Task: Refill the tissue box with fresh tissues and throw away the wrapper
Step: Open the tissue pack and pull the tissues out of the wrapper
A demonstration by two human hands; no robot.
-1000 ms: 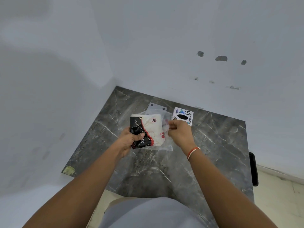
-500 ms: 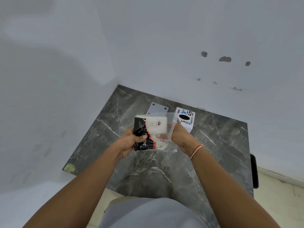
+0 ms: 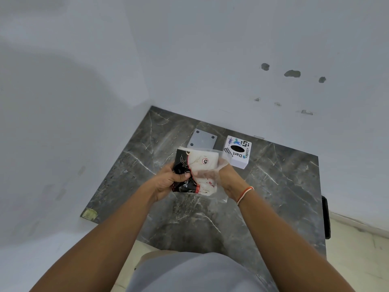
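Observation:
A tissue pack (image 3: 202, 165) in a clear plastic wrapper with black and red print is held above the dark marble table (image 3: 273, 186). My left hand (image 3: 168, 182) grips the pack's black printed end. My right hand (image 3: 223, 180) has its fingers pushed inside the clear wrapper's open right end, against the white tissues. A white tissue box (image 3: 237, 151) with stickers and a dark oval opening on top stands just behind my right hand, with no tissue showing in the opening.
A flat grey square plate (image 3: 202, 140) with corner holes lies behind the pack, left of the box. Walls close the table's far and left sides. A dark object (image 3: 325, 216) hangs off the table's right edge. Pale floor lies to the right.
My right hand went from pinching the wrapper's top right corner to sliding its fingers inside the wrapper. The pack rose and tilted slightly toward me.

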